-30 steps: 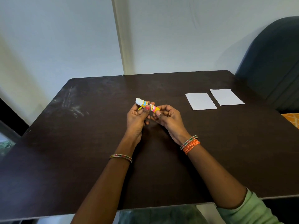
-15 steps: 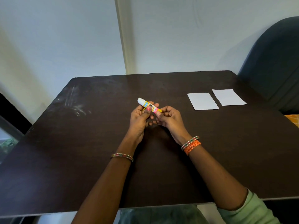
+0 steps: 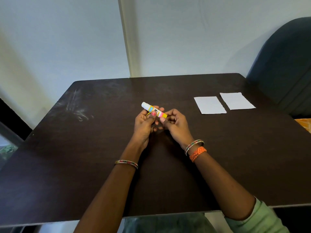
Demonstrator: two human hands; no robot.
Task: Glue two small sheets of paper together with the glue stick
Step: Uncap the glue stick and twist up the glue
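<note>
A glue stick [image 3: 152, 109] with a white end and a yellow, blue and pink label lies crosswise between both hands above the middle of the dark table [image 3: 84, 165]. My left hand [image 3: 144, 126] grips its middle with thumb and fingers. My right hand [image 3: 175, 126] pinches its yellow right end. Two small white sheets of paper lie flat side by side at the far right: the left sheet [image 3: 209, 105] and the right sheet [image 3: 236, 100]. Neither hand touches them.
A dark upholstered chair back [image 3: 282, 64] stands beyond the table's right corner. A pale wall runs behind the table. Chalky scuff marks [image 3: 75, 110] show on the far left of the tabletop. The near table edge crosses the bottom.
Both hands keep hold of the glue stick in about the same place. My view has shifted slightly. No clear movement of the stick or the sheets.
</note>
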